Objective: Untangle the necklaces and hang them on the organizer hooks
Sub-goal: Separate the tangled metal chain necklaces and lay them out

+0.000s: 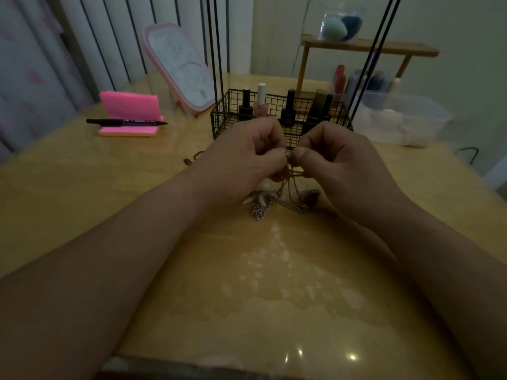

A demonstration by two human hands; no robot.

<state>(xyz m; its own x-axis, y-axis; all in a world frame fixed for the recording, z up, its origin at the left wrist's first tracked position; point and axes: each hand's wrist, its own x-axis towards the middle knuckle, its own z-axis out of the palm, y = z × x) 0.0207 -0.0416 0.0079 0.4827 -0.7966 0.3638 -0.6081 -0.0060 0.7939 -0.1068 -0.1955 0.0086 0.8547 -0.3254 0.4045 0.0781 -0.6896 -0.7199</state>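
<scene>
A tangle of thin necklaces [286, 197] hangs from both my hands down to the glossy wooden table [82, 187]. My left hand [244, 157] and my right hand [337, 160] meet thumb to thumb and pinch the chains at the top of the knot. Silver chain [259, 212] and white pendants [256, 198] lie on the table under my left hand. A dark pendant [310, 197] rests beside my right hand. The black wire organizer [222, 116] stands right behind my hands, its thin uprights [215, 42] rising out of view; no hooks show.
Nail polish bottles [260, 102] stand in the organizer's basket. A pink mirror [181, 67], pink sticky notes [129, 113] and a black marker [126, 122] sit at the back left. A wooden shelf [367, 48] and a clear plastic box [403, 116] stand at the back right.
</scene>
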